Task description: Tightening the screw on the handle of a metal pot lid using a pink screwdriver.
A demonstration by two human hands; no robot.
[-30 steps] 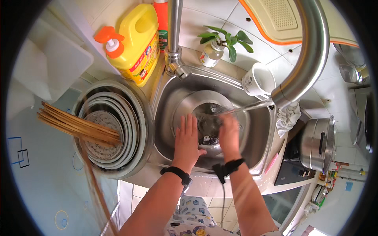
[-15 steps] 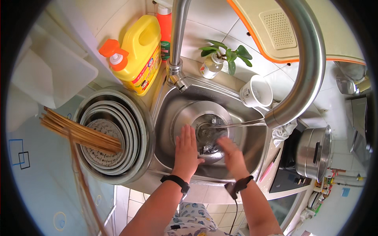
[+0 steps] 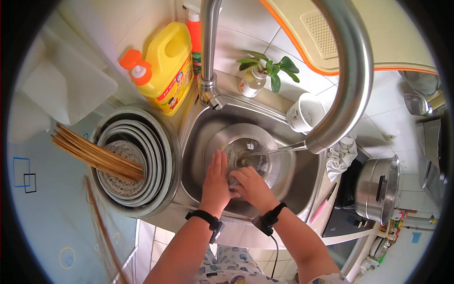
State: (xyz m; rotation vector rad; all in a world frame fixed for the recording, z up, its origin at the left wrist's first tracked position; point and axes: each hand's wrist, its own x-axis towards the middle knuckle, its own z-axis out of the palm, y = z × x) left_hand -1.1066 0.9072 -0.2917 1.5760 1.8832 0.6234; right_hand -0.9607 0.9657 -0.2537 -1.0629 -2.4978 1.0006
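Note:
A round stainless steel bowl point(image 3: 219, 138) rests in the metal sink point(image 3: 298, 193); which side faces up I cannot tell. Water from the curved faucet point(image 3: 362, 90) runs onto its middle and splashes. My left hand point(image 3: 215, 182) lies against the bowl's near left part, fingers stretched out and close together. Right beside it is my right hand point(image 3: 253, 186), its fingers bent and closed over the near side of the bowl, by the left thumb. What is under those fingers, if anything, is hidden by the hand and glinting water.
Left of the sink stands a stack of nested metal bowls point(image 3: 163, 184) with a bundle of chopsticks point(image 3: 97, 154) across it. Behind are a yellow pump jug point(image 3: 168, 71), a plant in a jar point(image 3: 253, 83) and a white tub point(image 3: 307, 113). A steel pot point(image 3: 376, 189) sits at right.
My right hand has moved left and closer, from the bowl's right side to beside my left hand. My left hand has shifted slightly left, still on the bowl.

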